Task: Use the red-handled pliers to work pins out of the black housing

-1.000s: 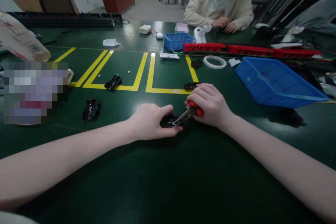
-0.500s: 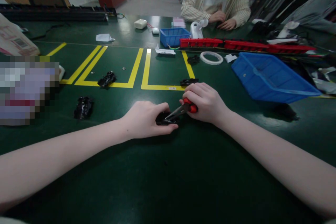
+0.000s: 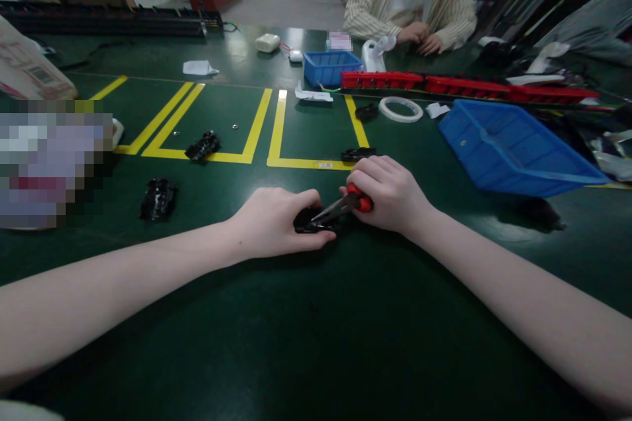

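My left hand (image 3: 279, 220) is closed round a small black plastic part (image 3: 305, 222) at the middle of the green table, thumb on its near side and fingers on its far side. My right hand (image 3: 388, 191) grips needle-nose pliers (image 3: 340, 208) by their red handles. The metal jaws point left and their tips touch the black part; whether they pinch anything there is too small to tell. Beyond my right hand, another black part (image 3: 358, 154) lies near a yellow tape line.
More black parts (image 3: 158, 198) lie left, one on yellow tape (image 3: 232, 158). Two small metal rings (image 3: 235, 126) rest inside the taped area. At right stand a blue bin (image 3: 518, 148), a tape roll (image 3: 400, 109) and a red strip (image 3: 469, 85). Across the table sits a person (image 3: 409, 6).
The whole view has shifted slightly. My hands, the pliers and the black part hold almost the same position as before.
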Tool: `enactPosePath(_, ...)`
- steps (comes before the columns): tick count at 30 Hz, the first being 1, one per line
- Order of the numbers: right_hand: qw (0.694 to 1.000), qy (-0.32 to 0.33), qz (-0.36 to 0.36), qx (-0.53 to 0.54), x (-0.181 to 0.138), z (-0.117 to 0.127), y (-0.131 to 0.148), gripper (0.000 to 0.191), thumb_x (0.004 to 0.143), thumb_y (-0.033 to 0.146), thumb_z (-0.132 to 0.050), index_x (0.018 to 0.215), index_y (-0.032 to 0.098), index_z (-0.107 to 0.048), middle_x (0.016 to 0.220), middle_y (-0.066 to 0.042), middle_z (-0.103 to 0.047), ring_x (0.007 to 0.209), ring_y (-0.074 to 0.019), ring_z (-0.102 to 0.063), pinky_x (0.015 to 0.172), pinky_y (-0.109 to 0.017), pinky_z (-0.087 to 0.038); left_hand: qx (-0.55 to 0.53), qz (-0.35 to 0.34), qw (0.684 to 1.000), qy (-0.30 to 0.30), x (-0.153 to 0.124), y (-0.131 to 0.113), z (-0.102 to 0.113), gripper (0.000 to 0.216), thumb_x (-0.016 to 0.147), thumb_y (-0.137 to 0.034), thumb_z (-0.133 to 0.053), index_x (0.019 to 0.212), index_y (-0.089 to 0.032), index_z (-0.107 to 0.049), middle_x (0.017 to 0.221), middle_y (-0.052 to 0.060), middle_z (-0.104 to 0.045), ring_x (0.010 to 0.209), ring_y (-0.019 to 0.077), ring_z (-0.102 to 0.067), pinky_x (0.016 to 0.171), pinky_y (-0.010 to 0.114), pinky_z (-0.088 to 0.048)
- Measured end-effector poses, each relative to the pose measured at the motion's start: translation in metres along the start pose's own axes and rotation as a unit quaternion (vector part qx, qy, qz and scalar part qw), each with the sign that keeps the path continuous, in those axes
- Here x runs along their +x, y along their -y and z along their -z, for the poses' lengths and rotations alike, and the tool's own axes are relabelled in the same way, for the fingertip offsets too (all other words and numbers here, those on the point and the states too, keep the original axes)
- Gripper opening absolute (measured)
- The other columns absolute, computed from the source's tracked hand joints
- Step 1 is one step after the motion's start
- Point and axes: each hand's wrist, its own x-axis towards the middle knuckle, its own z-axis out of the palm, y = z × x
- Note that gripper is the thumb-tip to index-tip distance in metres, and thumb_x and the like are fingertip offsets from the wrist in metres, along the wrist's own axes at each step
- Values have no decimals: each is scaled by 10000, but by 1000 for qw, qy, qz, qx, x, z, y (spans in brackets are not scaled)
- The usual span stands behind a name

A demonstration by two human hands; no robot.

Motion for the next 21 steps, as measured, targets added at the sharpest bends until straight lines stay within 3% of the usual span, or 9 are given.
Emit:
enactPosePath(12, 999, 30, -8, 11, 2, 3, 2, 145, 870, 218, -514, 781, 154, -609, 795, -103, -615, 735, -214, -515, 675, -355, -444, 7, -4, 999, -41, -2, 3, 1, 382, 859, -537, -604, 1025, -199, -536, 778, 2, -666, 634, 154, -609, 542, 224, -359)
enactPosePath(21, 999, 41, -8, 10, 2, 3, 2, 150, 868, 220, -516, 746, 169, -586, 747, -85, -595, 690, -199, -494, 639, -334, -414, -10, 17, 999, -33, -2, 2, 2, 390, 861, -538, -593, 1032, -192, -537, 829, 18, -695, 662, 171, -629, 559, 239, -384)
